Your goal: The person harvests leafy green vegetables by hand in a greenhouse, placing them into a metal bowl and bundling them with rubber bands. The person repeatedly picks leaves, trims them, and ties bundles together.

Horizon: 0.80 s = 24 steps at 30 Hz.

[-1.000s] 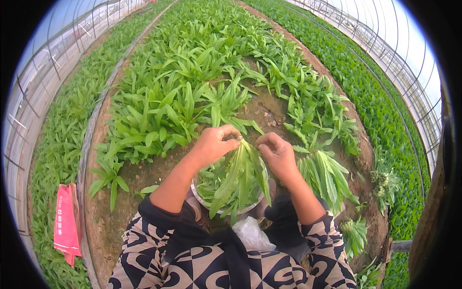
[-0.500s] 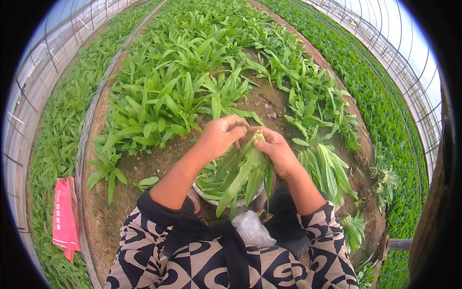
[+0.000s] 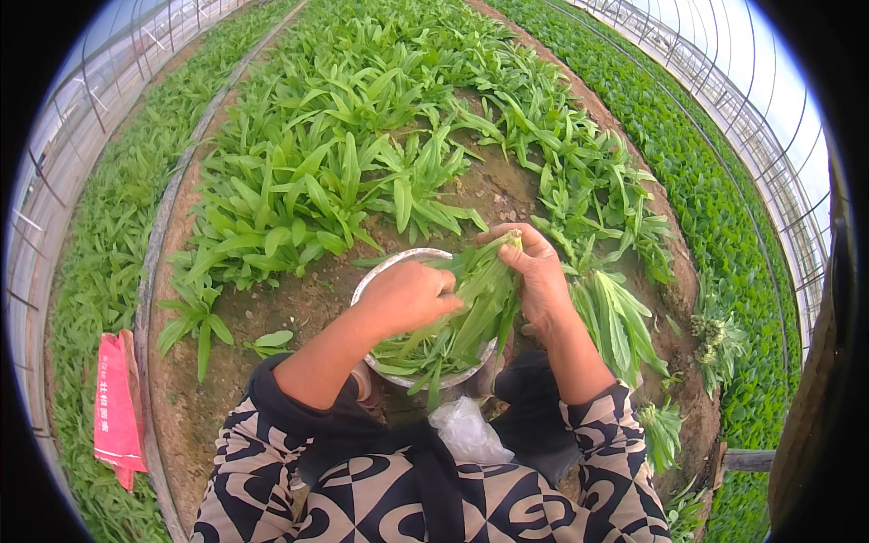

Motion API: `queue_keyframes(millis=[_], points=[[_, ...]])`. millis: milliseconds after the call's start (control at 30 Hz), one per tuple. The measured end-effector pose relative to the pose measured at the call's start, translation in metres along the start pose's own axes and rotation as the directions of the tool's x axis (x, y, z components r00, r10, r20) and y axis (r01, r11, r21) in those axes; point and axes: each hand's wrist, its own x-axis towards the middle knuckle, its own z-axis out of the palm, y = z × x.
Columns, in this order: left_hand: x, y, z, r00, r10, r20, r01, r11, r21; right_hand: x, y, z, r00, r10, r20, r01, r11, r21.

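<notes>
A bunch of long-leaved lettuce [image 3: 480,294] hangs leaves down from my right hand [image 3: 539,271], whose thumb and fingers pinch it by the cut stem end. On the bunch's left side is my left hand [image 3: 407,297], its fingers curled in against the leaves. The hand itself hides whatever its fingertips hold. Below both hands a round white basin [image 3: 364,288] stands between my legs, with loose green leaves [image 3: 421,351] inside it. The bunch covers part of the basin's far right rim.
Trimmed bunches of greens [image 3: 608,317] lie on the soil to the right. A clear plastic bag [image 3: 471,430] rests at my lap. Uncut lettuce plants [image 3: 299,181] fill the bed ahead. A pink-red printed packet [image 3: 118,407] lies at the left, beyond a narrow edging strip [image 3: 150,299].
My left hand has come away from the stem end, down and toward me over the basin. My right hand has shifted slightly right with the bunch, and more of the basin shows.
</notes>
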Motion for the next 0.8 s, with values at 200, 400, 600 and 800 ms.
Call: queue_keyframes(millis=[200, 400, 600, 800], points=[[0.004, -0.013, -0.002, 0.984, -0.116, -0.135, 0.112, 0.993, -0.041, -0.004, -0.008, -0.005, 0.998, 0.055, 0.027, -0.052, 0.991, -0.12], [-0.003, -0.004, 0.015, 0.998, 0.045, -0.047, -0.036, 0.983, 0.179, 0.0, 0.001, -0.006, 0.997, 0.061, -0.037, -0.064, 0.993, -0.101], [0.003, -0.014, 0.018, 0.998, -0.039, -0.043, 0.047, 0.978, 0.205, 0.001, -0.001, -0.013, 0.99, 0.058, -0.129, -0.099, 0.934, -0.344], [-0.002, -0.042, 0.005, 0.996, -0.09, -0.017, 0.09, 0.92, 0.383, -0.007, -0.007, -0.031, 0.977, -0.157, 0.146, 0.194, 0.36, -0.913]])
